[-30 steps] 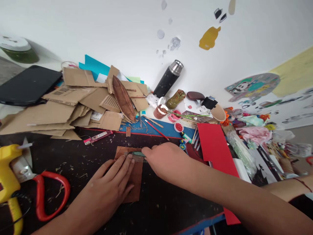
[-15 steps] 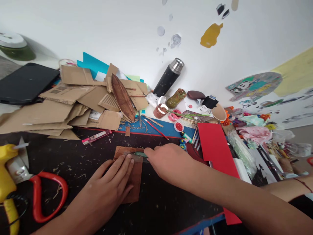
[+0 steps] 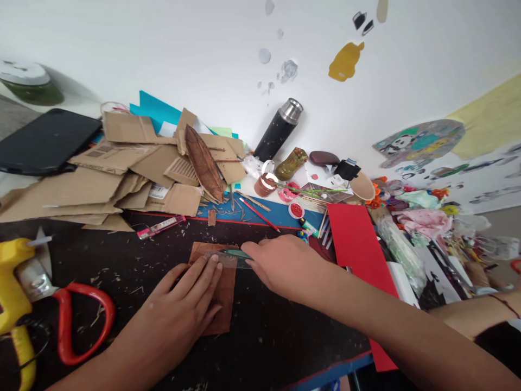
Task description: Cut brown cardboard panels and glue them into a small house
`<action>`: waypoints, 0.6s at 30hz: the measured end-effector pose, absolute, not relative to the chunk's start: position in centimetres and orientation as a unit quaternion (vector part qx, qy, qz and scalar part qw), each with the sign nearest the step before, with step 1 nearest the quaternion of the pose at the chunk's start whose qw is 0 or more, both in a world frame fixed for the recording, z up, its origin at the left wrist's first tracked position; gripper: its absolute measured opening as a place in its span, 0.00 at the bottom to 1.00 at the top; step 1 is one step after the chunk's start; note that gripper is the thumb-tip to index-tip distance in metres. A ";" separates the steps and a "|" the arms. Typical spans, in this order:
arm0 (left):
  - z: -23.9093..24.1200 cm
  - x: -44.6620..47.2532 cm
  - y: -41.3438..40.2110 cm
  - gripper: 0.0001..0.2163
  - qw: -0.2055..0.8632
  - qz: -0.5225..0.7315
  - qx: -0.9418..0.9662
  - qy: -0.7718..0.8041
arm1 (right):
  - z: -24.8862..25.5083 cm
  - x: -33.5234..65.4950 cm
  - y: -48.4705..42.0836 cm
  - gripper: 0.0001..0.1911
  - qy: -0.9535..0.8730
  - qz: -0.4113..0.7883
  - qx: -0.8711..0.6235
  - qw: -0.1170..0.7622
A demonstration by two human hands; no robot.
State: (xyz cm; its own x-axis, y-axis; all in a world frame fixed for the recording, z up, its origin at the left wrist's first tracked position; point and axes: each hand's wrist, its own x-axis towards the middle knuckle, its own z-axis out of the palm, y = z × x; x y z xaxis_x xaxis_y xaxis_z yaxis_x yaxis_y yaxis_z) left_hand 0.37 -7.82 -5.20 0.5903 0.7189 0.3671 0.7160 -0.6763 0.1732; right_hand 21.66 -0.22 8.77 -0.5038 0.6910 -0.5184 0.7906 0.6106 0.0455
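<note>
A brown sheet [image 3: 226, 301] is laid flat on the dark desk [image 3: 264, 336], near its front edge. It is largely covered by the left hand [image 3: 185, 307], which is spread open, palm down. The fingertips are pressed on the sheet and on a clear strip [image 3: 222, 261] whose outline is hard to make out. A slim green tool [image 3: 234, 253] is pinched in the closed right hand [image 3: 287, 266] at the sheet's far edge. Much of the tool is hidden by the fingers, so its kind cannot be told. At the left border a yellow glue gun [image 3: 12, 282] is cut off, and only the handle of the red scissors [image 3: 69, 326] is plainly seen.
</note>
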 end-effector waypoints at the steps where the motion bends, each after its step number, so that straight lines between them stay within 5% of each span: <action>1: -5.2 0.4 -7.8 0.24 0.005 0.209 0.891 0.403 | 8.8 21.6 -0.2 0.09 0.863 -0.100 0.429 0.246; 18: -4.3 0.6 -7.6 0.28 -0.004 0.217 0.889 0.403 | 7.3 20.7 0.2 0.10 0.875 -0.107 0.408 0.237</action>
